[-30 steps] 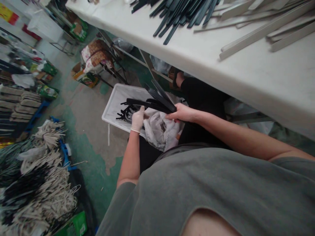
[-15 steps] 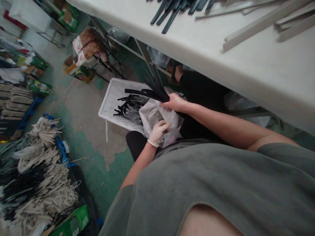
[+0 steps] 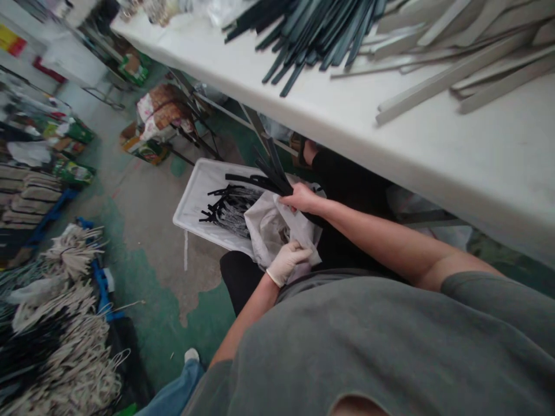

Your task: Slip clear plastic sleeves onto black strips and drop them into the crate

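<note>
My right hand [image 3: 304, 198], bare, is closed around a bunch of black flat strips [image 3: 273, 176], whose free ends fan out to the upper left. My left hand [image 3: 288, 263] wears a pale glove, and its fingers are bent against the edge of a whitish cloth-like bag [image 3: 261, 222]. The bag's mouth gapes between my two hands; what lies inside is hard to make out. Behind the bag, a white plastic crate [image 3: 184, 211] holds more black strips [image 3: 236, 208], grey-speckled along their middles. The crate sits low in front of my knees.
A white-topped table [image 3: 329, 115] carries dark strips [image 3: 321, 34] and beige strips [image 3: 433, 75]. Bundled cords [image 3: 73, 346] are heaped at lower left, beside a co-worker's jeans leg [image 3: 176, 393]. A cloth-covered stool [image 3: 167, 112] stands beyond the crate.
My view has tilted up, showing more of the table. My left hand has shifted a little right along the bag, whose mouth looks wider. A co-worker's leg has appeared at lower left.
</note>
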Demonstrator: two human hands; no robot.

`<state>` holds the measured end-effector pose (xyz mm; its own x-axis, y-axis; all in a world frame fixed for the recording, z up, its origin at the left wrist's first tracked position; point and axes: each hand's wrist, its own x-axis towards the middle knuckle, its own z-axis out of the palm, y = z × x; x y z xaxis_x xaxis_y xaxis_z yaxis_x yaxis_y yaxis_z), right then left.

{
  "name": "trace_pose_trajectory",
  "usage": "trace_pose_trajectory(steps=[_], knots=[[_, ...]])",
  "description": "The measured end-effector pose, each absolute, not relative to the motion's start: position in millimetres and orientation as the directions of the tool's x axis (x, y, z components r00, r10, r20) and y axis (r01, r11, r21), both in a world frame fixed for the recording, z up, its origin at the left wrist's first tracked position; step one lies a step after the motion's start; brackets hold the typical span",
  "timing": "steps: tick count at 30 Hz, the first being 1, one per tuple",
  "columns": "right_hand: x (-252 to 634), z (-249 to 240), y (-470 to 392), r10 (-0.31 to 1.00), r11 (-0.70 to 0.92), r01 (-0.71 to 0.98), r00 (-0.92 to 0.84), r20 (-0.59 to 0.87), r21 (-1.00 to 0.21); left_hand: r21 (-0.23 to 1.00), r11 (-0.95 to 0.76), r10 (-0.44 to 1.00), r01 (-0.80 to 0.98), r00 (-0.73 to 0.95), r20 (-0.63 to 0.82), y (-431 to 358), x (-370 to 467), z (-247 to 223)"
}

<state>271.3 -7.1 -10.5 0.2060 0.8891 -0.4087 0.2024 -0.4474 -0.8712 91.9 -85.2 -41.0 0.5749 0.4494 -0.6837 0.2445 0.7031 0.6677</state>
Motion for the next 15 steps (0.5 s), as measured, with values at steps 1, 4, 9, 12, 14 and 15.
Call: trace_pose_trajectory(steps=[1, 4, 9, 12, 14, 15], knots=[[271.6, -12.1, -7.4, 0.890, -0.447, 0.176, 0.191, -0.415, -0.877, 0.661, 0.710, 0.438, 0.241, 0.584, -0.683, -86.8, 92.1, -42.7], [273.0, -16.1, -7.8, 0.895, -0.438, 0.107, 0.142, -0.423, -0.892, 0.631, 0.734, 0.403, 0.252, 0.587, -0.702, -90.4, 92.7, -48.0], [276.7, -6.8, -20.1, 0.901, -0.422, -0.122, 0.055, -0.431, -0.898, 0.561, 0.796, 0.361, 0.225, 0.569, -0.739, -82.3, 78.4, -43.9], [280.7, 5.0, -38.7, 0.891, -0.443, -0.252, -0.012, -0.455, -0.861, 0.544, 0.839, 0.484, -0.001, 0.459, -0.745, -64.2, 57.6, -31.4], [283.7, 11.9, -54.3, 0.882, -0.463, -0.297, -0.055, -0.469, -0.835, 0.549, 0.819, 0.569, -0.167, 0.358, -0.740, -49.5, 42.6, -21.4], [285.1, 14.9, -62.6, 0.878, -0.472, -0.313, -0.079, -0.473, -0.824, 0.554, 0.797, 0.604, -0.241, 0.316, -0.732, -42.5, 36.2, -16.5]])
